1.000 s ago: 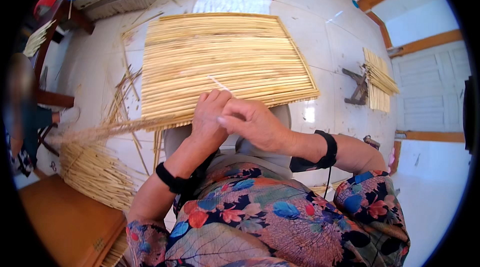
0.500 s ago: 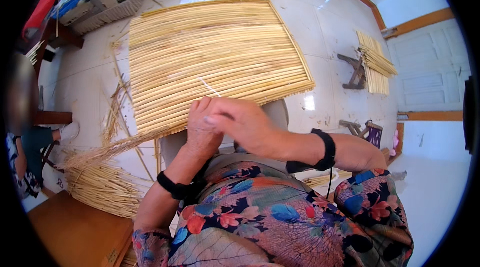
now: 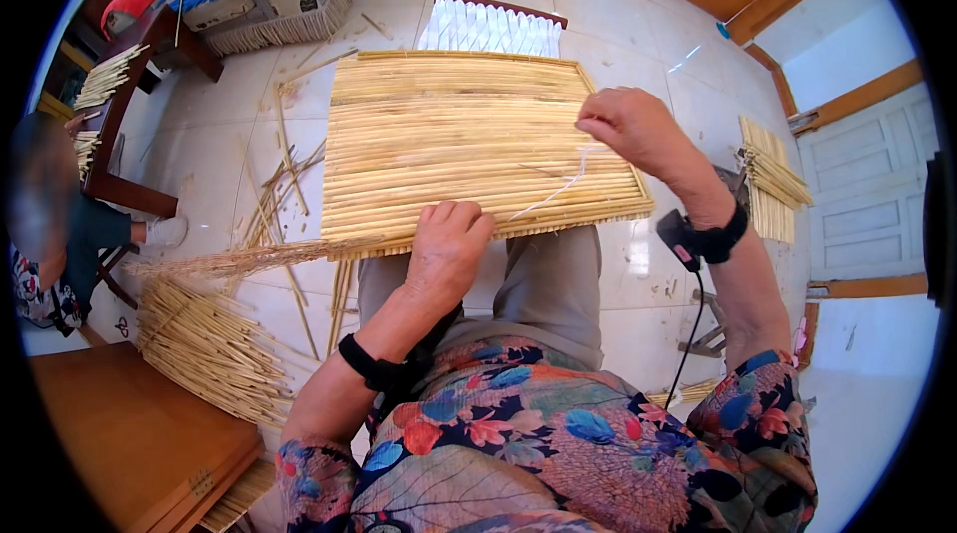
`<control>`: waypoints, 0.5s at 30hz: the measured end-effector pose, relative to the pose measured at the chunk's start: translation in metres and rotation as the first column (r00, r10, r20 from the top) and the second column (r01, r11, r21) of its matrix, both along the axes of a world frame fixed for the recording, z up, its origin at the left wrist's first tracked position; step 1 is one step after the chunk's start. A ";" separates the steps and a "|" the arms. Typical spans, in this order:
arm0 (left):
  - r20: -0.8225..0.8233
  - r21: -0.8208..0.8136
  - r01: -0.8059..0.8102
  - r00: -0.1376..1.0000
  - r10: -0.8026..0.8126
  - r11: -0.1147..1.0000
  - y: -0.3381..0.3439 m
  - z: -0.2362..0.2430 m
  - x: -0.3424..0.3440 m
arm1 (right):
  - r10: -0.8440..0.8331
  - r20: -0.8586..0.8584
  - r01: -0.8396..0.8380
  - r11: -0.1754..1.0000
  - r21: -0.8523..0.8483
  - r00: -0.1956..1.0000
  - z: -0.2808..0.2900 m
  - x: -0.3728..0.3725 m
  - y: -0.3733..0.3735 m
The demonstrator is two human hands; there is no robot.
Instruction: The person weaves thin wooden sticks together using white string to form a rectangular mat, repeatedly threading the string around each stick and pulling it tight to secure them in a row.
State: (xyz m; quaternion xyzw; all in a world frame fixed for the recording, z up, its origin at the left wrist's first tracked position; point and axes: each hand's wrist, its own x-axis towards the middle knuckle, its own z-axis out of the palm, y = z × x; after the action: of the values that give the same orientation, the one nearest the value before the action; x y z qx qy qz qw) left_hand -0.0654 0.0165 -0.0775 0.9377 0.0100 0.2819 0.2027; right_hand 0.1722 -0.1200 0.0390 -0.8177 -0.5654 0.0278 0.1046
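A large, roughly rectangular mat (image 3: 439, 149) of straight yellow stalks lies before a seated person, its near edge over their knees (image 3: 548, 284). The left hand (image 3: 447, 249) is closed over that near edge, around its middle. The right hand (image 3: 638, 129) is raised above the mat's right side, fingers drawn together; whether they grip the thin white cord (image 3: 548, 197) just below cannot be told. That cord runs slantwise across the mat's lower right part. Feathery stalk ends (image 3: 229, 260) stick out leftward from the near edge, above a pile of cut stalks (image 3: 214, 354)
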 end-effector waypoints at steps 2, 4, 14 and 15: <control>-0.042 0.003 -0.004 0.999 0.004 1.000 0.002 0.006 -0.001 | 0.083 0.013 -0.083 0.996 0.023 0.996 -0.019 0.005 0.006; -0.085 0.002 -0.009 0.996 0.009 1.000 0.003 0.012 -0.004 | 0.166 0.026 -0.167 0.985 0.041 0.986 -0.031 -0.001 0.010; -0.089 -0.149 -0.013 0.996 0.000 0.989 0.010 0.018 -0.009 | 0.404 -0.160 -0.426 0.894 -0.139 0.900 -0.061 -0.057 0.007; -0.130 -0.141 -0.023 0.991 0.005 0.990 0.009 0.021 -0.008 | 0.402 -0.168 -0.425 0.895 -0.137 0.900 -0.059 -0.058 0.005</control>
State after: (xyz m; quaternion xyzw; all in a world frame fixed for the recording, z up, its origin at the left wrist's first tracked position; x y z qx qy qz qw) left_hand -0.0736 0.0260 -0.0568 0.9372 0.0499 0.2203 0.2659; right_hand 0.1141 -0.1149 -0.0202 -0.6807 -0.7135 0.1529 0.0641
